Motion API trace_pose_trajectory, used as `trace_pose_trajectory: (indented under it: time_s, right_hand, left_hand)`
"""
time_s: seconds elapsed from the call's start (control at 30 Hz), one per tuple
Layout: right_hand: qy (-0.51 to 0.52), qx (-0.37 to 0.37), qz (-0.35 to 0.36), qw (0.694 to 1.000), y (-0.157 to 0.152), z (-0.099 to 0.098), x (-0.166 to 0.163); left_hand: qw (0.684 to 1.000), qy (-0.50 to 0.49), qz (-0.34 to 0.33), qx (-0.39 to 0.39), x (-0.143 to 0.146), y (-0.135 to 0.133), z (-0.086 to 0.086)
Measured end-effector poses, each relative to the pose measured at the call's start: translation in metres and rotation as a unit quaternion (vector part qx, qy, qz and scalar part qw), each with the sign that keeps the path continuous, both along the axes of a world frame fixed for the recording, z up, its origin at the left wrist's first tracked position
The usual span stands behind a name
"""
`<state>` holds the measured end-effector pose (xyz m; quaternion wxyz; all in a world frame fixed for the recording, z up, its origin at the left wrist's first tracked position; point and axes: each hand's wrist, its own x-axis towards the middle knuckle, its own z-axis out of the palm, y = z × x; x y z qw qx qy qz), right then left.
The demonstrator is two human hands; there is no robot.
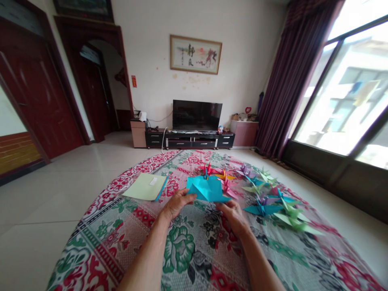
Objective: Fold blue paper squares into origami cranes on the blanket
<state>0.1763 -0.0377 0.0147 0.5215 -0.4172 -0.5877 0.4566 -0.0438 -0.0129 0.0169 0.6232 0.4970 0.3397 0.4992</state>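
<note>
A creased sheet of blue origami paper [206,188] is held up between my two hands, just above the patterned cloth. My left hand [179,202] pinches its left corner between thumb and fingers. At the lower right corner, my right hand [232,212] grips the paper in the same way. Folded paper cranes stand behind and to the right of the sheet: a red crane [208,169], a yellow one [224,175], a pink one [227,186], a blue one [263,207] and a light green one [292,218], among several others.
A stack of square paper [144,186], pale green on top with blue beneath, lies to the left with a small white piece on it. The round table's floral tablecloth [178,248] spreads under everything. Beyond stand a television [197,116] and a low black cabinet [180,142].
</note>
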Motion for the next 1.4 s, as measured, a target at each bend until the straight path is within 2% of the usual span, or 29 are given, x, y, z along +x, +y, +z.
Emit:
trace_pose_trajectory:
  time_s: [0.1, 0.27, 0.47, 0.7, 0.9, 1.03, 1.17, 1.4]
  right_hand:
    - [0.014, -0.012, 0.039, 0.999, -0.001, 0.001, -0.003]
    - [0.048, -0.021, 0.055, 0.997, 0.001, -0.001, -0.006]
    - [0.064, -0.027, 0.019, 0.997, 0.005, -0.007, -0.006]
    - [0.052, -0.004, -0.027, 0.998, 0.006, -0.009, -0.009]
    - [0.047, 0.001, -0.029, 0.998, 0.003, -0.007, -0.017]
    - [0.067, -0.012, -0.01, 0.998, 0.002, -0.005, -0.016]
    - [0.033, -0.005, -0.011, 0.999, 0.002, 0.0, -0.009]
    - [0.04, 0.011, -0.027, 0.999, 0.005, -0.004, -0.009]
  left_hand:
    - [1.0, 0.008, 0.023, 0.007, 0.001, 0.002, 0.001]
    - [0.998, -0.02, 0.059, -0.002, 0.002, 0.004, 0.002]
    - [0.992, -0.032, 0.126, -0.004, 0.005, 0.008, 0.0]
    - [0.985, 0.042, 0.163, 0.041, 0.009, 0.009, -0.001]
    - [0.973, 0.084, 0.193, 0.095, 0.012, 0.008, 0.003]
    - [0.983, 0.051, 0.162, 0.071, 0.01, 0.008, 0.001]
    - [0.992, 0.028, 0.117, 0.048, 0.005, 0.009, -0.001]
    - [0.996, 0.004, 0.076, 0.039, 0.004, 0.004, 0.007]
